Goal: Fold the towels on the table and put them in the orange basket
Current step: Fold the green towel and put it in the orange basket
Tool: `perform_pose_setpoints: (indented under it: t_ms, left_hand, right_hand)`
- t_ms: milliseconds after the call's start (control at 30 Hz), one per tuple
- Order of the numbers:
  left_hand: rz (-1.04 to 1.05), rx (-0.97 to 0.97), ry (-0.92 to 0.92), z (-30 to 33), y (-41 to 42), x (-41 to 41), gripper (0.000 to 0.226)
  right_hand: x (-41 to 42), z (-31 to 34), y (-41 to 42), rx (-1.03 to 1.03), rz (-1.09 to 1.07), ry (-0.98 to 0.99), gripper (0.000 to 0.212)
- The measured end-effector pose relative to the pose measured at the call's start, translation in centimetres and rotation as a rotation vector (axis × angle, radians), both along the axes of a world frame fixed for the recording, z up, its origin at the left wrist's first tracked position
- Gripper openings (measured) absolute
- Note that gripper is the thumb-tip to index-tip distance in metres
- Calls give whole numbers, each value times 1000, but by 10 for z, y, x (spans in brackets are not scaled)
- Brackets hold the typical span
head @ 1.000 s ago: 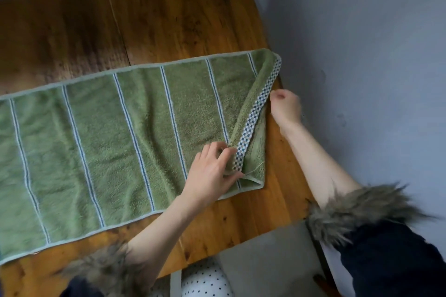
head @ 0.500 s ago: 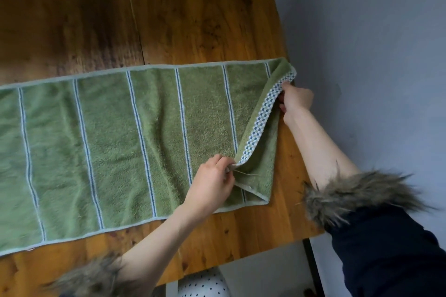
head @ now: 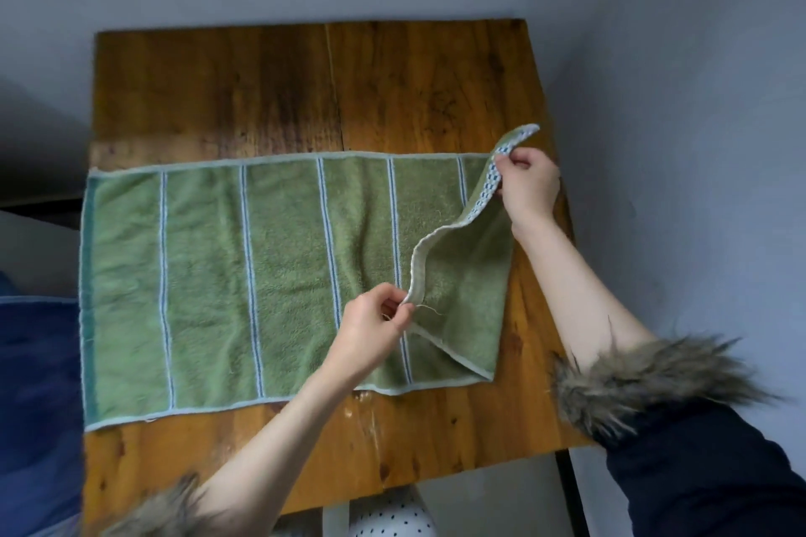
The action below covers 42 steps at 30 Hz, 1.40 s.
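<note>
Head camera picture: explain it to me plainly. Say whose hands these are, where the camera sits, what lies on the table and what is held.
There is no machine here. A person wears a camera on the head, looking down at their own bare hands. A green striped towel lies spread on a wooden table. The left hand pinches the near corner of the towel's right end, and the right hand pinches the far corner. Together they hold that end lifted above the rest of the towel, ready to fold. The fur cuffs belong to the person's dark jacket. No orange basket shows in this picture.
</note>
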<state>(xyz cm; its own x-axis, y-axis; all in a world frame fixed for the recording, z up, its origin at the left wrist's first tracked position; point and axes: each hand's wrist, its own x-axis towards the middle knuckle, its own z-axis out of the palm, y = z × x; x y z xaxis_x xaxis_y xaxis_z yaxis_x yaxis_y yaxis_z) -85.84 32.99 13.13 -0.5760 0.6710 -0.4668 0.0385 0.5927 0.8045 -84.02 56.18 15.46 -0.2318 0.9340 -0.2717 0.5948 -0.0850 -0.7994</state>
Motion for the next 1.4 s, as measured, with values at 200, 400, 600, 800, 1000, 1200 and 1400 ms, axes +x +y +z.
perform_pose_setpoints:
  t_ms: [200,400,600,800,1000,1200,1400]
  left_hand:
    - [122,68,-29,32,-62,-40,15]
    - [232,130,-70,51,-136,-78,17]
    - [337,190,-57,53,-203,-110,29]
    - [445,86,-53,31,-255,-121,29]
    - [433,-214,-5,-8,-271,-128,12]
    - [275,-291,27,-29,-266,-132,7]
    - [245,-277,125,-44,-263,-128,12]
  right_hand:
    - [-34,48,-60,133,194,29,20]
    - [-84,75,-128,172,301,78,22]
    - [-135,84,-187,205,393,99,16]
    - [-177,61,-252,137,561,102,11]
    - [-180,9,-276,-61,750,-51,20]
    - [-149,-29,-245,280,1112,-634,49]
    - [-118,-51,-220,274,1293,-878,61]
